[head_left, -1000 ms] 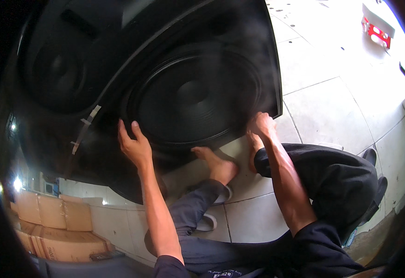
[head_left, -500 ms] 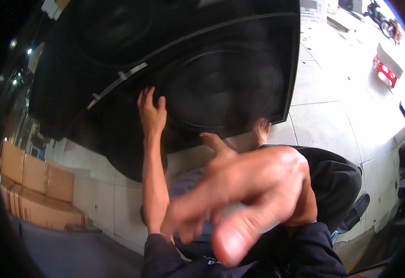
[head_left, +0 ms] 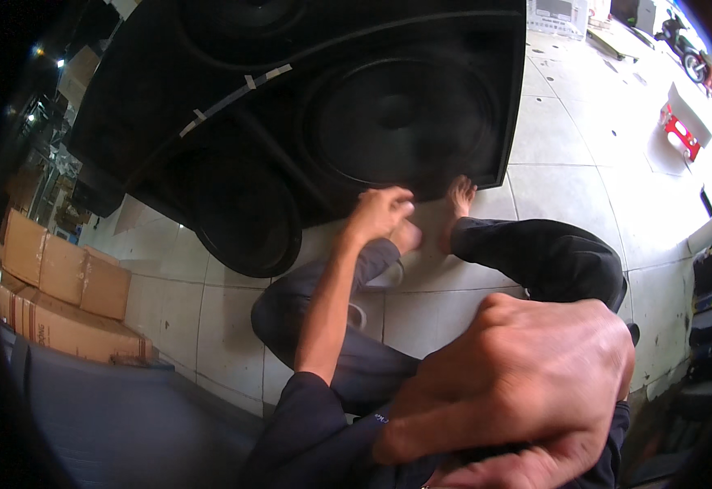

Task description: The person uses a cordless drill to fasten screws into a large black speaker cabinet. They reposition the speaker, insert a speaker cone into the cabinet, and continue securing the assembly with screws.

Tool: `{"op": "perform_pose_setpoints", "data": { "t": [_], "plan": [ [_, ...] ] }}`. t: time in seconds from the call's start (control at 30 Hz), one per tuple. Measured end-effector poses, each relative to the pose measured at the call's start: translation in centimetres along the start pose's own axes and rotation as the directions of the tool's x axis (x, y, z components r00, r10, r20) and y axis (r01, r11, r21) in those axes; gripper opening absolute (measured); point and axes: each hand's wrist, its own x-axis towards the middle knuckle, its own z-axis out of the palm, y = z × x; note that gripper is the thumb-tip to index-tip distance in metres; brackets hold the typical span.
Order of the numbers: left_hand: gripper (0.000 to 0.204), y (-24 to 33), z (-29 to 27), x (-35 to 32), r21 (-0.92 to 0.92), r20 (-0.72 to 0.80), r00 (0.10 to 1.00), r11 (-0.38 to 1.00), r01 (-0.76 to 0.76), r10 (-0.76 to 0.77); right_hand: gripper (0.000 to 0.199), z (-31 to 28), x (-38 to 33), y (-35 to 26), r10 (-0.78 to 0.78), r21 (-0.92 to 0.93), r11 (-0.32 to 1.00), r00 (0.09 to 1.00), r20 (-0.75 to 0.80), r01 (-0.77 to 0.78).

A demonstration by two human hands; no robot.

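Note:
A large black speaker cabinet (head_left: 283,171) lies before me with round cones in its face. One wide cone (head_left: 401,122) sits at its right. At the lower left, a round black speaker (head_left: 250,216) juts past the cabinet's edge. Pale tape strips (head_left: 236,99) run along a curved seam. My left hand (head_left: 380,213) hovers by the cabinet's near edge, over my foot, fingers loosely bent and apart, with nothing visible in them. Close to the camera, my right hand (head_left: 527,375) turns its back up. Its fingers curl under, hiding whatever they may hold.
Cardboard boxes (head_left: 67,285) are stacked at the left, behind a dark grey surface (head_left: 128,424). Pale tiles (head_left: 560,196) cover the floor. A red-and-white object (head_left: 682,126) stands at the right, with a motorbike (head_left: 694,61) farther off. My bare foot (head_left: 460,196) touches the cabinet area.
My left hand has come off the cabinet and moved right, toward my foot. My right hand has shifted right and lower, its thumb no longer pointing at the camera. The view has tilted slightly.

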Motion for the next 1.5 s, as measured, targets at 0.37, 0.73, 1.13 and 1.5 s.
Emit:
{"op": "perform_pose_setpoints", "data": {
  "t": [0.37, 0.73, 1.13, 1.5],
  "plan": [
    [0.041, -0.1, 3.0, -4.2, -0.014, 0.349, 0.912, 0.972, 0.233, -0.214, 0.027, -2.4, 2.0, -2.6, 0.447, -0.305, 0.889, 0.791, 0.418, -0.342],
    [0.041, -2.4, 8.2, -5.9, 0.089, 0.519, 0.831, 0.980, 0.180, -0.200, 0.018, -4.1, -13.7, -5.5, 0.443, -0.178, 0.523, 0.444, -0.778, -0.833],
    [0.020, 5.1, 13.2, 6.3, -0.059, 0.312, 0.936, 0.987, -0.152, 0.163, 0.016, -0.9, -38.1, -1.7, 0.071, 0.525, 0.236, -0.525, -0.848, -0.818],
    [0.014, 14.8, 21.8, 17.4, -0.269, 0.638, 0.594, 0.865, -0.424, 0.490, 0.063, -4.5, -38.6, 3.6, 0.004, 0.415, -0.323, -0.440, -0.898, -0.850]
  ]
}}
